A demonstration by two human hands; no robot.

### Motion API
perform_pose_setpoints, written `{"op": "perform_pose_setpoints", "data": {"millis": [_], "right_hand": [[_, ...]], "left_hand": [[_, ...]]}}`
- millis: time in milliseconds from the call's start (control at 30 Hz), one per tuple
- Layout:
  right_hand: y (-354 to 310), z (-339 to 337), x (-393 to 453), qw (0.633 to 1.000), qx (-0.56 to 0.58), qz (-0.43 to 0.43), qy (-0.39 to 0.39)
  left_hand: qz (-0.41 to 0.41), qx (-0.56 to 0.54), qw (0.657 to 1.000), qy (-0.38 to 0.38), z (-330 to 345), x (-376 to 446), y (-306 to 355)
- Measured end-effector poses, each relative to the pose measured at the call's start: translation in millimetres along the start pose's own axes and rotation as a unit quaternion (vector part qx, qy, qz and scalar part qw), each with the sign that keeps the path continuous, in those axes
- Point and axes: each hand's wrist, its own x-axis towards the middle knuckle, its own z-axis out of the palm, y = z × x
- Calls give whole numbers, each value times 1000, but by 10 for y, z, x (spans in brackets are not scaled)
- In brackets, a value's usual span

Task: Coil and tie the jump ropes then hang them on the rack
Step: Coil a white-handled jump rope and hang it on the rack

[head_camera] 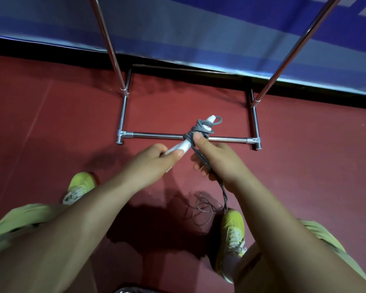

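Red floor below, both hands grip the half-wound jump rope.

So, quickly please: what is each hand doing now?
Left hand: closed, gripping the white handles.
Right hand: closed, holding the grey rope, thumb on the wraps.

The red floor carries the rack on its chrome base bars, a loose grey rope loop, and two yellow-green shoes, one touching the rope.
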Motion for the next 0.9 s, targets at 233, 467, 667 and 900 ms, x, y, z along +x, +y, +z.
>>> {"op": "perform_pose_setpoints", "data": {"millis": [233,467,667,900], "right_hand": [[7,13,26,997,38,-68,-27],[-8,6,45,978,144,-126,-81],[-5,-43,55,960,204,-137,-135],[17,-26,28,993,57,-92,-55]], "left_hand": [[-11,-98,994,-46,-60,-5,-17],[-98,-427,849,-294,-211,-83,95],[-99,-528,753,-380,-200,-97,65],[-120,-381,872,-283,-149,-80,118]]}}
